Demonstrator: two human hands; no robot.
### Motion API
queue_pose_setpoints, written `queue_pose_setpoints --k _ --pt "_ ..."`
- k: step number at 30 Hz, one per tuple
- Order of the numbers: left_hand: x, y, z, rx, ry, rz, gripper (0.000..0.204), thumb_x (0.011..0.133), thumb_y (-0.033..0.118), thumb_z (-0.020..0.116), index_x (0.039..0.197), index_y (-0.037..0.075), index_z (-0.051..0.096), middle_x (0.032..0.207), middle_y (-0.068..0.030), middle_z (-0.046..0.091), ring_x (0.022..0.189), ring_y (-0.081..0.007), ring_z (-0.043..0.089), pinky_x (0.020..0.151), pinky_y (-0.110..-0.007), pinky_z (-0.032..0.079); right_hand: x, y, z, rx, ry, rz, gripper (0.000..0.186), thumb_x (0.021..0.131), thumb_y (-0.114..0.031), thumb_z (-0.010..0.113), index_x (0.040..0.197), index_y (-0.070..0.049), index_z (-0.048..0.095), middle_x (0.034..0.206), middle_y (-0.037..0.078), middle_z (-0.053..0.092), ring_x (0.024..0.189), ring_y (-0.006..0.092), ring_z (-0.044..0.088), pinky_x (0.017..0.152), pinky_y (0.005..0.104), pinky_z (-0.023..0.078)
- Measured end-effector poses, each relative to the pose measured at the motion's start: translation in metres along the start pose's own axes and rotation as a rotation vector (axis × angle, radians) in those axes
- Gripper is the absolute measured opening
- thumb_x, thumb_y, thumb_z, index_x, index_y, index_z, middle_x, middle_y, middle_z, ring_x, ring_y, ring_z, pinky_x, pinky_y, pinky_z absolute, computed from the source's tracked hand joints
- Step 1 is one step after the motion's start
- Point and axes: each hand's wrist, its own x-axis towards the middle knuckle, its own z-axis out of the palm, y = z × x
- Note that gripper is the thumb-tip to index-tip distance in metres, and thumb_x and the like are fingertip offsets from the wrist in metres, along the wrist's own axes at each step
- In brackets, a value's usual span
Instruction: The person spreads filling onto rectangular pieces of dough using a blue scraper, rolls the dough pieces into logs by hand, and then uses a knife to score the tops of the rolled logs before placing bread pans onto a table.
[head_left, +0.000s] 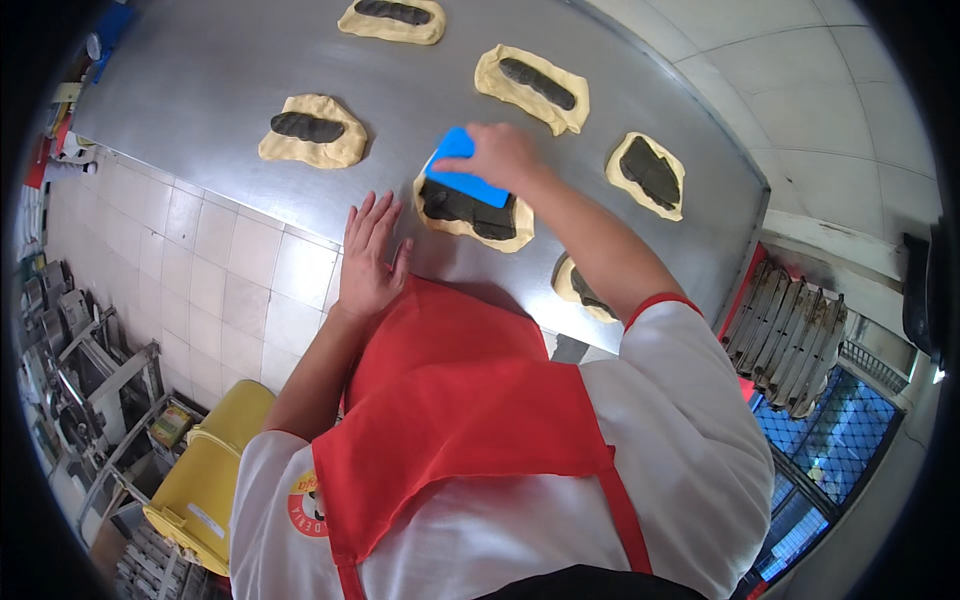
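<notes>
Gripping the blue scraper (pixel 480 187), my right fingers (pixel 480 135) hold it at the dark filling (pixel 465 212) on flat dough (pixel 524 222) on the worktop (pixel 420 90). My left fingers (pixel 378 218) are spread, holding nothing. Pushing too hard could rip the dough

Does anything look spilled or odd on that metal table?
Nothing stands out: the dark filling sits on the dough pieces, with no visible spill on the metal table. The right hand holds a blue scraper over one.
</notes>
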Motion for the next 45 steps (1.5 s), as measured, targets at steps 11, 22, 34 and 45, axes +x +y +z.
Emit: queue_pose_setpoints --k 11,22,34,45 --pt "-0.052 -0.071 -0.062 -0.194 0.063 -0.057 0.045 0.100 0.004 0.069 0.144 0.002 0.063 0.146 -0.0196 0.067 0.146 -0.0421 0.056 0.119 -0.050 0.047 -0.041 0.001 -0.031 0.138 0.101 0.360 0.089 0.070 -0.095 0.072 0.091 -0.009 0.075 0.083 0.012 0.077 0.083 0.0333 0.078 0.077 0.0465 0.061" --pt "-0.011 -0.141 -0.131 -0.247 -0.029 0.105 0.041 0.102 0.005 0.068 0.142 -0.001 0.064 0.140 -0.0220 0.068 0.135 -0.0398 0.064 0.113 -0.046 0.052 -0.068 0.023 -0.023 0.316 0.390 0.773 0.075 0.079 -0.074 0.084 0.108 -0.005 0.080 0.100 0.014 0.080 0.097 0.0265 0.078 0.087 0.0414 0.061" --pt "0.071 -0.202 -0.151 -0.224 0.156 0.176 0.046 0.100 0.006 0.069 0.145 0.002 0.061 0.145 -0.0209 0.065 0.134 -0.0397 0.064 0.112 -0.046 0.053 -0.059 -0.127 0.035 0.594 0.593 0.557 0.031 0.108 -0.015 0.070 0.138 -0.006 0.070 0.122 0.006 0.078 0.106 0.0199 0.073 0.094 0.0314 0.058" --pt "0.110 -0.293 -0.182 -0.497 0.019 -0.062 0.039 0.106 0.007 0.058 0.144 0.001 0.065 0.140 -0.0211 0.070 0.128 -0.0326 0.070 0.107 -0.041 0.056 0.119 -0.304 0.134 -0.026 0.491 0.064 0.051 0.086 -0.001 0.069 0.134 -0.016 0.076 0.139 0.002 0.072 0.130 0.0288 0.066 0.109 0.0452 0.054"
